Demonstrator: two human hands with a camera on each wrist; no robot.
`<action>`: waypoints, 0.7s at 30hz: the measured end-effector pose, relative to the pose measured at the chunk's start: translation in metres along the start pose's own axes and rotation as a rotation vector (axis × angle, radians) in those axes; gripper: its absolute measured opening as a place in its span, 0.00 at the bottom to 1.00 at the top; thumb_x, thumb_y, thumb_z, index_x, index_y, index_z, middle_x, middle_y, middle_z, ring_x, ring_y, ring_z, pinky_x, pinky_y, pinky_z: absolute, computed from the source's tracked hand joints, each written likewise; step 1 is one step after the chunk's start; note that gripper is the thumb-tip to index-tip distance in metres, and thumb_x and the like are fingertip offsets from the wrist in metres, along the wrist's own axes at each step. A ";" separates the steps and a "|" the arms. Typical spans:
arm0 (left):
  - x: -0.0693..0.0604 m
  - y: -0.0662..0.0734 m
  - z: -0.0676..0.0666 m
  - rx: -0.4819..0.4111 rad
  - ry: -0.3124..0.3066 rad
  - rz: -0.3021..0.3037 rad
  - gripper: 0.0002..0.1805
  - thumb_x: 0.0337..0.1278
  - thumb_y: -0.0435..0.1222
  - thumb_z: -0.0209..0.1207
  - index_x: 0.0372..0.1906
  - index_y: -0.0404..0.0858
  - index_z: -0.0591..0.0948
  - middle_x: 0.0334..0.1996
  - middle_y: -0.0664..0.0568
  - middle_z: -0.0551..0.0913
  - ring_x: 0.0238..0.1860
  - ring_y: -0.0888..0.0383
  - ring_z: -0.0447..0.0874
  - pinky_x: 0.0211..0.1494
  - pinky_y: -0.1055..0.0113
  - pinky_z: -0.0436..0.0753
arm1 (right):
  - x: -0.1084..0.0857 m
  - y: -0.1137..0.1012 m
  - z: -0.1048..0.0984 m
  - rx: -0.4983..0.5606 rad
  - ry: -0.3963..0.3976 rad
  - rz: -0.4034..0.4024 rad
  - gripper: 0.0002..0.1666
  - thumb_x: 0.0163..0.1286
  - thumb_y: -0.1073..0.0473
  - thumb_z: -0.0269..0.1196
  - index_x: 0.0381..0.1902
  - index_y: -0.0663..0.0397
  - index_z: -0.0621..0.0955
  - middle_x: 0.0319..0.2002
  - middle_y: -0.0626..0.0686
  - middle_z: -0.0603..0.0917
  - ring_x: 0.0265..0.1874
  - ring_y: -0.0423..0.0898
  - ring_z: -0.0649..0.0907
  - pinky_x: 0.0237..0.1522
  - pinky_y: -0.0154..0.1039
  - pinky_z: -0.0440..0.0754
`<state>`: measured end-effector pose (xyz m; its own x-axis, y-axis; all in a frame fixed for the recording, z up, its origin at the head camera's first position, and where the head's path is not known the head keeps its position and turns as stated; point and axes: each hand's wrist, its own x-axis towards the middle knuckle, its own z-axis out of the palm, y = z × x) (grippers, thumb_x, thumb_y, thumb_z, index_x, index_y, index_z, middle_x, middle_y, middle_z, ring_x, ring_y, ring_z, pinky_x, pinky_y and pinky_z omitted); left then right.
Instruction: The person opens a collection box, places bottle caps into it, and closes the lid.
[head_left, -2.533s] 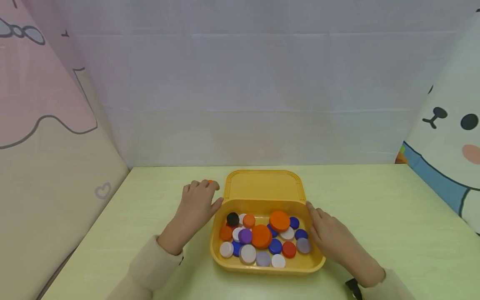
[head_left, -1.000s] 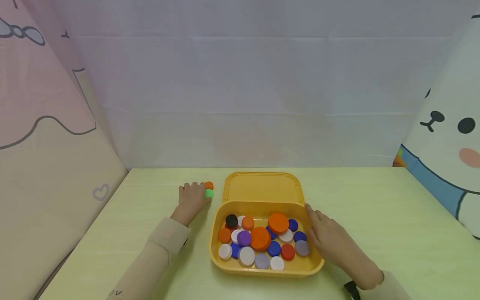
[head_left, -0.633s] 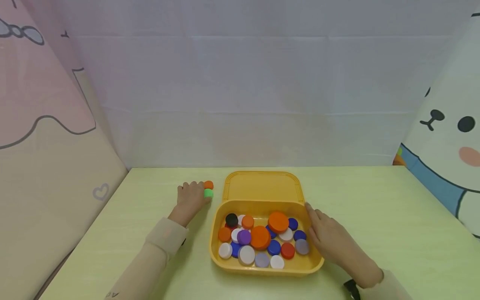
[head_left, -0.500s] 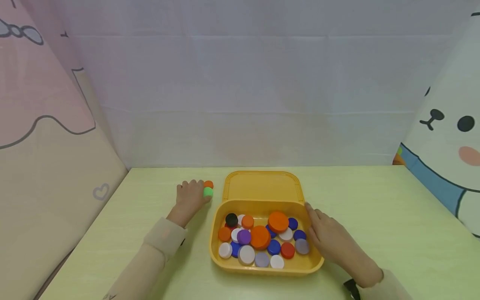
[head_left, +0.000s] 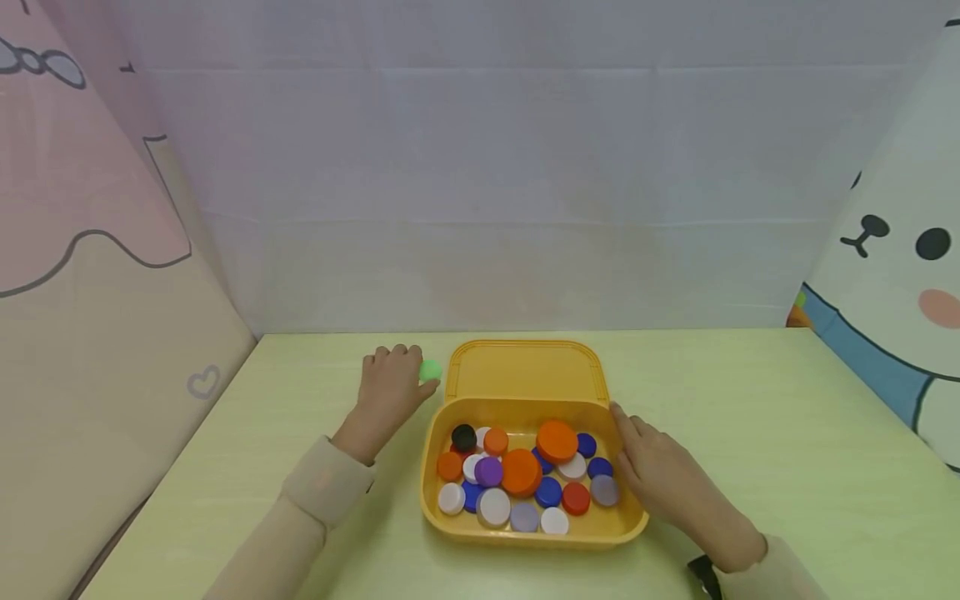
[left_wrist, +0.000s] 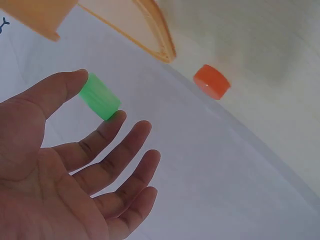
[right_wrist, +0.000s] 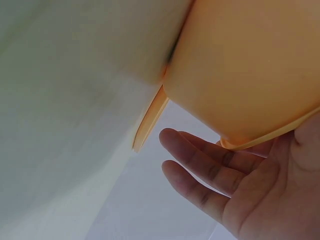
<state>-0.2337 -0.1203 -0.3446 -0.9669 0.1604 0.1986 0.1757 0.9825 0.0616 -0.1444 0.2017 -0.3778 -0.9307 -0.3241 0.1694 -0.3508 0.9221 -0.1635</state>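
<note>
In the head view my left hand [head_left: 390, 392] is raised over the table left of the yellow box's lid. Its thumb and index fingertip pinch a green bottle cap [left_wrist: 100, 97] by the ends; the other fingers are spread and slightly bent. An orange bottle cap [left_wrist: 212, 82] stands on the table below, hidden by the hand in the head view. My right hand [head_left: 663, 471] rests along the right rim of the yellow plastic box [head_left: 536, 540], its fingers [right_wrist: 192, 150] fairly straight and loosely touching it.
The box holds several round bottle caps, among them large orange caps [head_left: 521, 473], a black cap [head_left: 463, 437] and a purple cap [head_left: 488, 472]. Its hinged lid [head_left: 528, 371] lies folded back. Behind the pale table [head_left: 750, 400] hangs a plain cloth [head_left: 525, 183].
My left hand reached down to the green cap beside the orange one, pinched it and lifted it off the table, slightly to the right. The right hand and box stayed put.
</note>
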 end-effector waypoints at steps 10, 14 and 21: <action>-0.020 0.032 -0.018 0.001 0.083 0.116 0.23 0.49 0.51 0.62 0.40 0.36 0.76 0.35 0.45 0.79 0.40 0.44 0.73 0.48 0.53 0.72 | 0.000 0.000 0.000 -0.005 0.005 -0.003 0.32 0.64 0.61 0.54 0.64 0.68 0.62 0.42 0.60 0.78 0.28 0.46 0.74 0.40 0.46 0.79; -0.028 0.044 -0.018 0.029 0.114 0.178 0.24 0.49 0.52 0.61 0.40 0.37 0.76 0.34 0.47 0.78 0.39 0.45 0.73 0.48 0.53 0.72 | 0.000 0.000 0.000 -0.004 -0.008 0.001 0.32 0.64 0.60 0.54 0.64 0.68 0.61 0.43 0.60 0.78 0.28 0.46 0.74 0.41 0.47 0.79; -0.042 0.060 -0.016 0.011 0.127 0.273 0.22 0.50 0.51 0.61 0.41 0.37 0.76 0.35 0.48 0.78 0.38 0.48 0.73 0.44 0.57 0.71 | 0.001 0.000 0.001 -0.005 -0.008 0.004 0.32 0.64 0.60 0.53 0.64 0.68 0.62 0.44 0.60 0.78 0.29 0.46 0.75 0.41 0.47 0.79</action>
<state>-0.1793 -0.0692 -0.3336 -0.8532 0.4064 0.3270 0.4232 0.9058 -0.0214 -0.1451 0.2014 -0.3783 -0.9330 -0.3218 0.1613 -0.3465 0.9244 -0.1597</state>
